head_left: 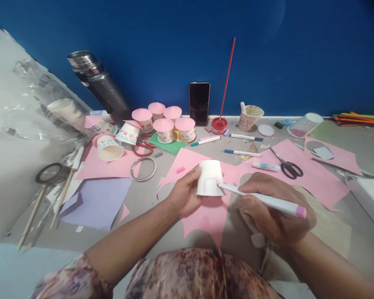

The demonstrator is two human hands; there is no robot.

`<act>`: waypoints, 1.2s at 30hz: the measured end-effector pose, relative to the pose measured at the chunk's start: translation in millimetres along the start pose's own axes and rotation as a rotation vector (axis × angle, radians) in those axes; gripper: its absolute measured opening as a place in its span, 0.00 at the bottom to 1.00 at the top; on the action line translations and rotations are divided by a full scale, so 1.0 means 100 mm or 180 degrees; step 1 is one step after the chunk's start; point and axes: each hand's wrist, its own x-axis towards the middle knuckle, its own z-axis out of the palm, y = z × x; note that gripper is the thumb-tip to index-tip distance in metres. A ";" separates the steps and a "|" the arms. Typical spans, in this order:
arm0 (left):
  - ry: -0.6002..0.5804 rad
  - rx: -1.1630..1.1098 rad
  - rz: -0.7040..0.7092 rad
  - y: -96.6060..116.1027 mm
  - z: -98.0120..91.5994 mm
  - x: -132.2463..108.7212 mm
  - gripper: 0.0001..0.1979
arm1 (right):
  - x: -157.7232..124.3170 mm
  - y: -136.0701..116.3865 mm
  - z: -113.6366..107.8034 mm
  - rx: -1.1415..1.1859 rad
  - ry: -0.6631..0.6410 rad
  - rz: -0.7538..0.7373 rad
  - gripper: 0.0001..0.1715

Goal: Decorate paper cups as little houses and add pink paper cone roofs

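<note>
My left hand (188, 191) grips a white paper cup (209, 172) held upside down, thumb on its near left side and fingers behind. A thin pink outline, like a door frame, is drawn on the cup's side. In my right hand (276, 207) is a white felt-tip pen (262, 199) with a pink end, its tip touching the cup at the right of the outline. Beneath the cup lies pink paper (205, 220) with rounded cut-outs. A small pink cap (180, 170) rests on that paper, left of the cup.
Decorated cups with pink cone roofs (163, 124) stand at the back left, near a dark flask (99, 83). A phone (200, 104) leans on the blue wall beside a red paint pot (219, 124). Black-handled scissors (289, 168) lie right; a tape ring (143, 169) and purple paper (96, 203) lie left.
</note>
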 end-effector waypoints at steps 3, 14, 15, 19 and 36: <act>-0.0014 0.0034 -0.0031 0.00 0.00 0.00 0.21 | 0.00 0.00 -0.01 0.0034 -0.0044 0.0035 0.13; -0.0242 -0.0162 -0.0107 0.00 0.04 -0.01 0.20 | -0.04 0.01 0.00 -0.0029 0.0010 0.0168 0.12; -0.0284 -0.0185 -0.0126 0.00 0.04 -0.01 0.19 | -0.04 0.01 0.00 -0.0053 0.0018 0.0157 0.12; -0.0293 -0.0139 -0.0151 -0.01 0.02 -0.01 0.21 | -0.02 -0.01 -0.01 -0.0006 0.0018 0.0109 0.12; -0.0214 0.0003 -0.0049 0.03 0.02 0.00 0.25 | 0.00 0.02 0.02 0.0281 -0.0002 0.0221 0.11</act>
